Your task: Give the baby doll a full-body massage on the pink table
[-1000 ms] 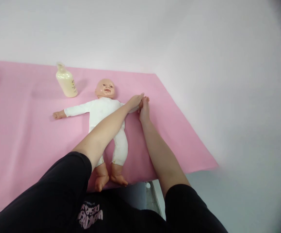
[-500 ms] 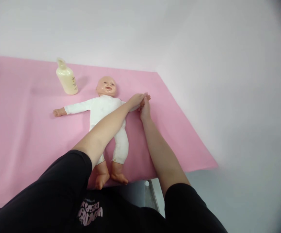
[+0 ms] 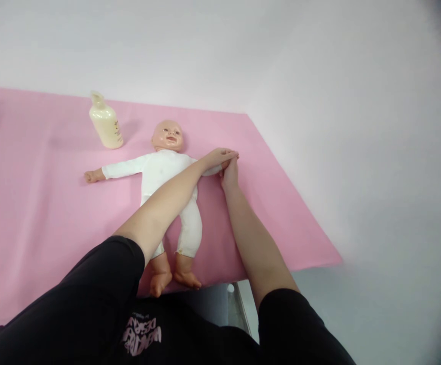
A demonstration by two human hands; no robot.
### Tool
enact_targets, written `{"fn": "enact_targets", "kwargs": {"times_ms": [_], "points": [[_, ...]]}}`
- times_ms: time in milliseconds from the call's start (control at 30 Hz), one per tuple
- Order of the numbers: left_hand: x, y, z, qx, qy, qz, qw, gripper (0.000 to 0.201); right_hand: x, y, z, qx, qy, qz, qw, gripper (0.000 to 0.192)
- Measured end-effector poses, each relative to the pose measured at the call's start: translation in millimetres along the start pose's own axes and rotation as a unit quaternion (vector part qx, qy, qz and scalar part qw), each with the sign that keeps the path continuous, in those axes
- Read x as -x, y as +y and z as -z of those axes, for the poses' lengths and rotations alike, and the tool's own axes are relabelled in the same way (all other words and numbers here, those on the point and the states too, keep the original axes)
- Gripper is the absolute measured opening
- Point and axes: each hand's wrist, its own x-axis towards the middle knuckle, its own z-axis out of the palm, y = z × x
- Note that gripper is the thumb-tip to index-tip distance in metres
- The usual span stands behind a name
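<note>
Both hands, left (image 3: 219,157) and right (image 3: 230,175), clasp the doll's (image 3: 167,167) right-side hand between them. The doll lies face up on the pink-covered counter (image 3: 277,223), long axis running near to far, head far, feet at the near edge, other arm stretched left.

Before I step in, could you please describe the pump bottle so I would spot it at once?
On the pink sheet, look left of the head of the baby doll, toward the far edge. The pump bottle stands there, set apart from the doll by its pale yellow body and dark print.
</note>
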Motion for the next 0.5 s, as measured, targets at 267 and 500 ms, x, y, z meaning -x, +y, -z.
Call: {"fn": "enact_targets", "kwargs": {"times_ms": [267,500], "points": [[-0.7,0.6,0.3,0.013,-0.006,0.010,1.000,0.024,7.3,-6.6,-10.9,0.045,-0.001,0.053,0.998,0.059],[-4.4,-4.0,1.8,0.043,-0.011,0.011,0.999,0.025,12.1,-8.2,-17.4,0.061,-0.015,0.076,0.995,0.041]]}}
